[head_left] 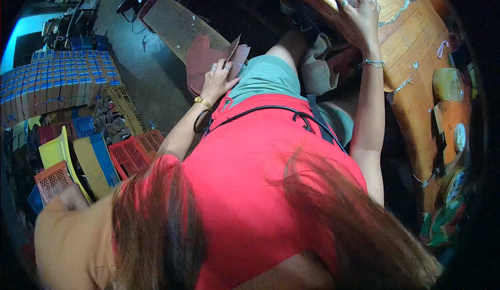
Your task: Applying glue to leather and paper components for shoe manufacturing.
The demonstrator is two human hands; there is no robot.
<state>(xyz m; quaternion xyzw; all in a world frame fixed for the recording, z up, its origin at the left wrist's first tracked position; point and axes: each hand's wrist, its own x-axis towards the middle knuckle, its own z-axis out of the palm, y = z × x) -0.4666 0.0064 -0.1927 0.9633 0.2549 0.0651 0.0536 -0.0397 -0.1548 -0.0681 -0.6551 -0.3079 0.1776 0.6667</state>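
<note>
My left hand (216,79), with rings and a gold watch at the wrist, is beside my left thigh. Its fingers are bent over several thin reddish-brown sheets (202,60), cut with curved edges; some stand up and fan out by my shorts. The sheets rest at the near end of a long worn bench (177,25). My right hand (360,15) reaches far forward onto a wooden table (411,34). Its fingers are spread and bent, their tips down on the brightly lit tabletop near its edge. Nothing held shows in that hand.
A person in a tan sleeve (73,238) is close at my left. Stacked boxes (62,81), red crates (133,154) and a yellow panel (60,152) stand on the left. A yellowish container (448,84) sits at the table's right. Pale cloth (319,68) hangs beneath the table.
</note>
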